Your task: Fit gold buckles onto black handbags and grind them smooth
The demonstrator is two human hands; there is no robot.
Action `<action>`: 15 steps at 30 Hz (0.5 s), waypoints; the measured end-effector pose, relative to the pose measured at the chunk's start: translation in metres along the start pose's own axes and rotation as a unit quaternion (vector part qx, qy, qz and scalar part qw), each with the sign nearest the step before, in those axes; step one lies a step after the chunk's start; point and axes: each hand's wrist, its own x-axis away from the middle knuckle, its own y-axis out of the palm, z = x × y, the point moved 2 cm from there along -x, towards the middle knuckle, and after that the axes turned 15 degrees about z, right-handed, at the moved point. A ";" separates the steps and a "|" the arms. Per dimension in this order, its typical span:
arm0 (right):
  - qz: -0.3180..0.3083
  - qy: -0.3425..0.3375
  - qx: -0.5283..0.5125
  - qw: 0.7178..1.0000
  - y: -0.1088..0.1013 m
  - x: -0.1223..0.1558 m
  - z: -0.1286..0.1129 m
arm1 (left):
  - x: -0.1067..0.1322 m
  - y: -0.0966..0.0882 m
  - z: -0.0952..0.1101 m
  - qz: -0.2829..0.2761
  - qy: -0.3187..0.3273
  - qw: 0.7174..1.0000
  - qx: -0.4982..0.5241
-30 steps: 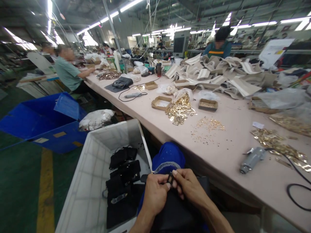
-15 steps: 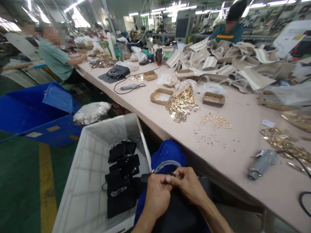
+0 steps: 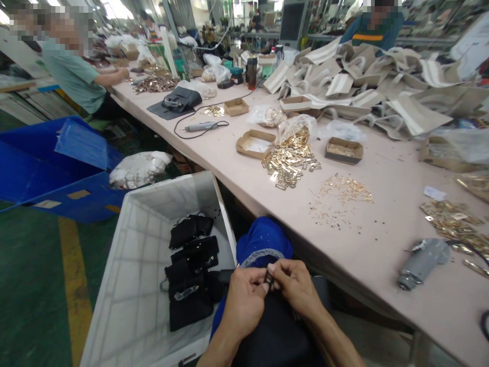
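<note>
A black leather-like bag (image 3: 273,331) lies across my lap, over blue cloth (image 3: 263,239). At its upper edge my left hand (image 3: 246,300) and my right hand (image 3: 300,288) meet, both with fingers pinched. Between their fingertips is a small dark tab (image 3: 269,279) with a slight metallic glint; whether it is joined to the bag is hidden by the fingers. To the left of my hands stands a white crate (image 3: 126,265) with several black bags (image 3: 191,303) inside, some with metal fittings.
On the table (image 3: 244,183) lie a grey electric screwdriver (image 3: 422,262), a pile of gold buckles (image 3: 292,158), loose small gold parts (image 3: 347,188) and a cardboard tray (image 3: 344,150). A blue bin (image 3: 91,183) stands left. A co-worker (image 3: 72,76) sits beyond it.
My right thumb has lifted and shifted, so the small dark tab now shows between my fingertips. The view has tilted slightly downward. Both hands stay together over the bag.
</note>
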 end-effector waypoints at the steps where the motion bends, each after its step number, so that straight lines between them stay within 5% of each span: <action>1: 0.000 0.010 -0.019 1.000 0.001 -0.001 0.003 | -0.001 0.000 0.001 -0.011 0.000 1.000 0.026; 9: 0.009 0.085 -0.094 0.992 0.008 -0.006 0.012 | -0.007 0.001 0.005 0.015 0.007 0.999 0.044; 15: 0.040 0.081 -0.078 0.993 0.017 -0.013 0.018 | -0.022 -0.006 -0.022 -0.025 -0.014 0.998 0.059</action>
